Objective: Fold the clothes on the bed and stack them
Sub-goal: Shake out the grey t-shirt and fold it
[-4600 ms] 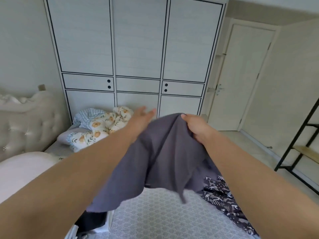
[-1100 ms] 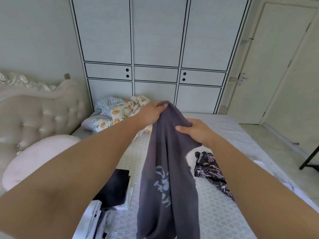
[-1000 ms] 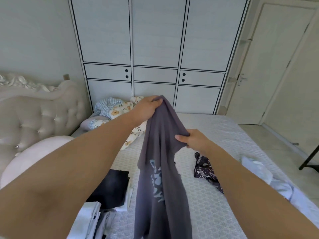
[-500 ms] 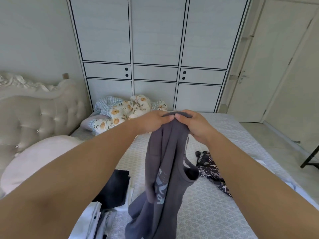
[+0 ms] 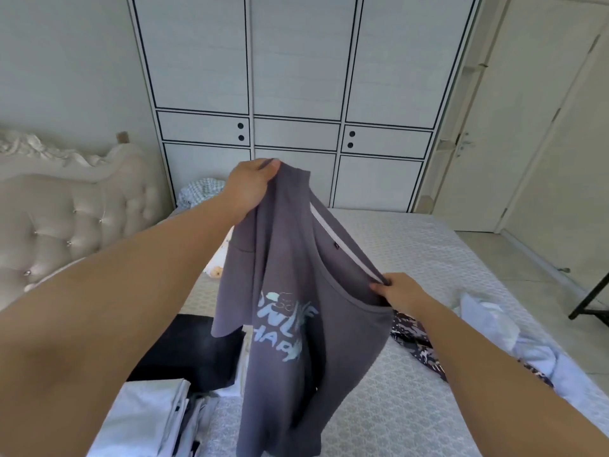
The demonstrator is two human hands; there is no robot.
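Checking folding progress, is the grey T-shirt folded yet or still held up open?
Not folded. The grey T-shirt hangs in the air, left hand gripping one shoulder, right hand pinching the neckline, print showing.

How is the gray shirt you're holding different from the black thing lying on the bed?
The gray T-shirt hangs in the air, pinched by the left hand and the right hand; the black garment lies on the bed, untouched. The gray T-shirt is unfolded and shows pale blue lettering; the black garment looks folded flat and shows no print. Both are dark clothes over the bed.
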